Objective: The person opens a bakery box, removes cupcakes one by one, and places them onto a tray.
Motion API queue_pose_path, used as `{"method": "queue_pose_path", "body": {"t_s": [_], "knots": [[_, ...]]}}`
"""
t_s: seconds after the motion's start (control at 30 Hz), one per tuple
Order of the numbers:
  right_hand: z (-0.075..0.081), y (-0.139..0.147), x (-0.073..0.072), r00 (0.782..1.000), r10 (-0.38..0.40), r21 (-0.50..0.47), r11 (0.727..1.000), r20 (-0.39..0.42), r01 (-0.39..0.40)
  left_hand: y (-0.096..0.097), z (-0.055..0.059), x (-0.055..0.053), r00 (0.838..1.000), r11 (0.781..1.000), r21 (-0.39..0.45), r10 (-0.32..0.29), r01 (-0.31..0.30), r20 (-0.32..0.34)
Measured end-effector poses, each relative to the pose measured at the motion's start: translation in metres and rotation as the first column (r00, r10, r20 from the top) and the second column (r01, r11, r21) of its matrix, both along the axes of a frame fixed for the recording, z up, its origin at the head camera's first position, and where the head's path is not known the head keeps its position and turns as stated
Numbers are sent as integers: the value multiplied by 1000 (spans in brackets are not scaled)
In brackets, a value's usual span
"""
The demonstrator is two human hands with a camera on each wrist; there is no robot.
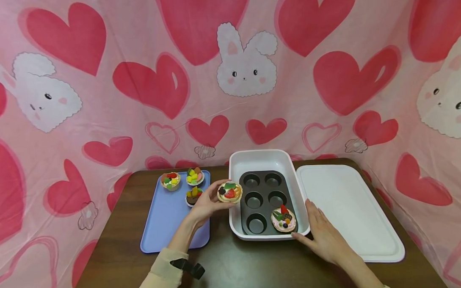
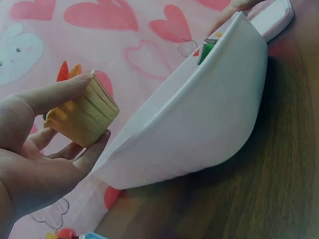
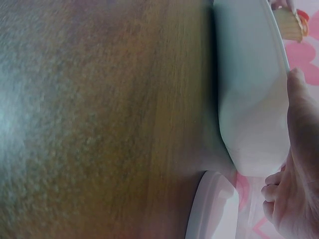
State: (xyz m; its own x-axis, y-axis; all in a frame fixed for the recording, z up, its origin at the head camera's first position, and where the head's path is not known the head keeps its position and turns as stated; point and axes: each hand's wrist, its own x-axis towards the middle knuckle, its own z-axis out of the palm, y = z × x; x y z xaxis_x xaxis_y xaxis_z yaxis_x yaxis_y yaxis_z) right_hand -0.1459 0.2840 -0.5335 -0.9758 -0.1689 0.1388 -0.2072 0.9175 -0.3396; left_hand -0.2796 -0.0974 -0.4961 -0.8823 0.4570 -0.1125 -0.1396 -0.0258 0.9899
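Observation:
My left hand [image 1: 207,203] grips a fruit tart [image 1: 230,192] between thumb and fingers, at the left rim of a white tub [image 1: 236,228]. The left wrist view shows the tart's ridged yellow side, with red and orange fruit on top. Inside the tub lies a dark muffin tin [image 1: 247,193] with six-cup style rows. Another fruit tart [image 1: 283,219], topped with a strawberry, sits in its near right cup. My right hand [image 1: 325,238] touches the tub's near right corner, fingers straight along the side and thumb [image 3: 297,82] on the rim.
A blue tray [image 1: 161,231] on the left bears three more pastries: one tart [image 1: 171,181] at back left, a fruit-topped one [image 1: 195,176] beside it and a chocolate one [image 1: 193,196] nearer. A white tray [image 1: 347,212] lies right of the tub. Behind the table hangs a pink cloth [image 1: 248,113].

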Motion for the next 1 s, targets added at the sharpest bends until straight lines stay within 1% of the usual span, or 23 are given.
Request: {"method": "queue_pose_path", "body": {"t_s": [0.07, 0.23, 0.33, 0.43, 0.57, 0.63, 0.8, 0.9, 1.0], "knots": [[0, 0, 0, 1000, 0, 0, 1000, 0, 0, -5, 0, 1, 1000, 1000, -11, 10, -10, -7], [-1, -1, -1, 1000, -1, -5, 1000, 8, 1, -19, -1, 5, 999, 998, -25, 52, -52, 3], [-1, -1, -1, 1000, -1, -4, 1000, 15, 1, -28, -3, 10, 997, 997, -17, 73, -73, 0], [-2, -1, -1, 1000, -2, -5, 1000, 14, 2, -40, -6, 17, 996, 996, 1, 90, -90, -19], [-1, -1, -1, 1000, -2, -12, 1000, -1, 2, -55, -9, 25, 992, 992, 15, 122, -122, -38], [0, -2, 0, 1000, -2, -16, 1000, -13, 1, -62, -9, 28, 990, 990, 14, 137, -137, -38], [0, -2, 0, 999, 0, -18, 1000, -36, 0, -79, -7, 35, 981, 981, -26, 191, -192, -19], [-1, -1, 0, 999, 0, -15, 1000, -33, -1, -88, -5, 40, 973, 972, -56, 231, -230, 0], [-1, -1, 0, 1000, -2, -13, 1000, -22, 2, -95, -6, 46, 966, 964, -73, 258, -256, 19]]}}
